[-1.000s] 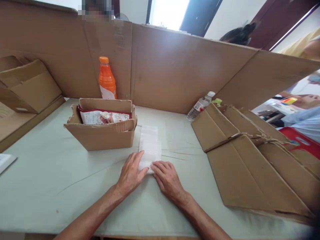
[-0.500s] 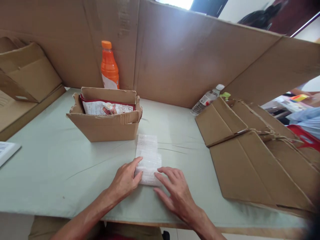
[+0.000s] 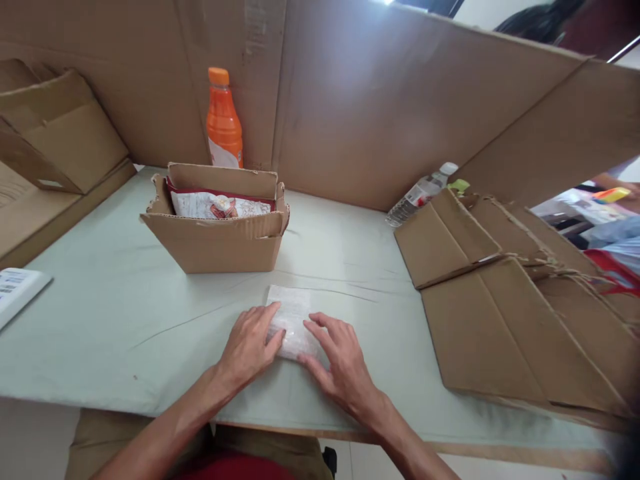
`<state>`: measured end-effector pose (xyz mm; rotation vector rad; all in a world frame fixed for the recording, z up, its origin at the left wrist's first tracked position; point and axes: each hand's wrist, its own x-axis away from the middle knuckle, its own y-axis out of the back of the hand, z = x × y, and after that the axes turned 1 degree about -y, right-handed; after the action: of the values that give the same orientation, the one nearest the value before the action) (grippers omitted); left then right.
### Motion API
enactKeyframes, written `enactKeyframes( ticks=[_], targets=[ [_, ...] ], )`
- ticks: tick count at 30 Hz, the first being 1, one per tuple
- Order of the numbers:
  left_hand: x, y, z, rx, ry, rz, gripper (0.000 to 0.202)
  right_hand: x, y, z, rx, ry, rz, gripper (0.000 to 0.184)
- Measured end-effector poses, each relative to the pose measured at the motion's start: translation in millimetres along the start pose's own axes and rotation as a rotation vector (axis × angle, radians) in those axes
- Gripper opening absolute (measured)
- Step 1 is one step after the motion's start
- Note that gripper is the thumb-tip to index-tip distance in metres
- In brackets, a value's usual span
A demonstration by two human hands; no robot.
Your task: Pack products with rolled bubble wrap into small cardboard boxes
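A small flat bundle of clear bubble wrap (image 3: 293,303) lies on the cloth-covered table in front of me. My left hand (image 3: 253,340) grips its left edge, thumb on the near part and index finger farther up. From the other side, my right hand (image 3: 337,357) holds the right edge, its fingers bent and its thumb at the near corner. Whatever the wrap encloses, if anything, cannot be made out. Just beyond it stands an open cardboard box (image 3: 225,247) with a red and white printed packet (image 3: 225,205) inside.
An orange bottle (image 3: 224,127) stands behind the box against a cardboard wall (image 3: 360,100). At right, a clear bottle (image 3: 420,193) leans near cardboard boxes (image 3: 480,320). More cardboard (image 3: 75,133) and a white device (image 3: 20,290) are at left. A person's hand (image 3: 633,193) shows at far right.
The bubble wrap's far strip has become shorter, and the bundle is now more compact. Both hands stay at its sides. The whole view has shifted slightly.
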<state>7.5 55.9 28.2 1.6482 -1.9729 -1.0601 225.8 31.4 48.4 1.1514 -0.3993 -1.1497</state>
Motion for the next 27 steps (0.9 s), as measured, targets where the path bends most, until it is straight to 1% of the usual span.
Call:
enactKeyframes(
  ticks=[2, 3, 4, 5, 7, 8, 10, 11, 12, 13, 14, 15, 16, 17, 18, 19, 20, 21, 22, 23, 24, 25, 27],
  targets=[
    [-3.4, -2.7, 2.2, 0.024, 0.050, -0.055, 0.040, -3.4, -5.5, -1.9, 0.074, 0.088, 0.047, 0.043],
    [-2.7, -3.1, 2.9, 0.081, 0.092, -0.078, 0.042, -6.6, -9.2, -4.8, 0.073, 0.102, 0.052, 0.041],
    [-0.7, -3.2, 3.4, 0.169, 0.152, -0.107, 0.046, -10.8, -13.1, -8.2, 0.044, 0.083, 0.033, 0.037],
    [2.4, -3.3, 3.8, 0.284, 0.227, -0.137, 0.051, -15.8, -16.9, -11.3, -0.014, 0.030, -0.010, 0.033],
    [9.7, -4.6, 3.5, 0.568, 0.379, -0.167, 0.063, -26.0, -22.8, -13.4, -0.200, -0.129, -0.083, 0.027],
    [12.8, -5.7, 2.6, 0.712, 0.434, -0.163, 0.069, -30.2, -24.8, -11.4, -0.311, -0.201, -0.080, 0.024],
    [16.4, -7.5, -0.8, 0.941, 0.497, -0.137, 0.077, -34.5, -26.6, -2.6, -0.524, -0.273, 0.022, 0.025],
    [16.7, -7.7, -3.3, 1.010, 0.515, -0.132, 0.078, -34.5, -26.5, 2.4, -0.591, -0.271, 0.078, 0.026],
    [16.3, -6.9, -6.2, 1.046, 0.529, -0.141, 0.079, -33.2, -25.9, 6.7, -0.612, -0.257, 0.100, 0.027],
    [15.3, -5.3, -9.3, 1.060, 0.536, -0.158, 0.079, -31.2, -24.7, 9.3, -0.590, -0.244, 0.079, 0.028],
    [14.0, -2.9, -12.5, 1.062, 0.533, -0.172, 0.080, -28.8, -23.0, 10.1, -0.542, -0.238, 0.030, 0.031],
    [12.8, -0.3, -15.7, 1.062, 0.520, -0.175, 0.082, -26.5, -20.9, 9.2, -0.494, -0.242, -0.029, 0.038],
    [11.7, 2.3, -18.7, 1.064, 0.498, -0.167, 0.085, -24.7, -18.7, 7.1, -0.473, -0.250, -0.071, 0.049],
    [11.0, 4.1, -21.4, 1.070, 0.474, -0.144, 0.087, -23.6, -16.7, 4.8, -0.499, -0.261, -0.075, 0.063],
    [10.9, 5.0, -23.6, 1.076, 0.454, -0.114, 0.088, -23.4, -15.1, 2.7, -0.574, -0.272, -0.035, 0.073],
    [11.2, 5.0, -25.3, 1.071, 0.440, -0.086, 0.089, -24.2, -14.1, 1.6, -0.673, -0.276, 0.036, 0.075],
    [11.9, 4.3, -26.1, 1.046, 0.432, -0.067, 0.088, -25.7, -13.6, 1.3, -0.765, -0.276, 0.110, 0.070],
    [12.6, 3.6, -26.1, 0.997, 0.421, -0.061, 0.085, -27.8, -13.3, 1.8, -0.825, -0.277, 0.169, 0.062],
    [13.0, 3.8, -25.2, 0.917, 0.401, -0.074, 0.082, -30.5, -12.6, 2.6, -0.845, -0.281, 0.199, 0.052],
    [12.5, 6.0, -23.3, 0.810, 0.359, -0.113, 0.078, -33.7, -10.8, 3.2, -0.830, -0.293, 0.193, 0.045],
    [10.7, 11.0, -20.7, 0.682, 0.290, -0.177, 0.074, -37.6, -7.2, 3.2, -0.788, -0.306, 0.157, 0.040],
    [7.2, 19.4, -17.2, 0.539, 0.194, -0.265, 0.071, -42.4, -1.1, 2.5, -0.736, -0.314, 0.103, 0.036],
    [-5.8, 46.2, -8.4, 0.222, -0.045, -0.491, 0.070, -56.5, 19.6, 0.4, -0.630, -0.300, -0.025, 0.031]
  ],
)
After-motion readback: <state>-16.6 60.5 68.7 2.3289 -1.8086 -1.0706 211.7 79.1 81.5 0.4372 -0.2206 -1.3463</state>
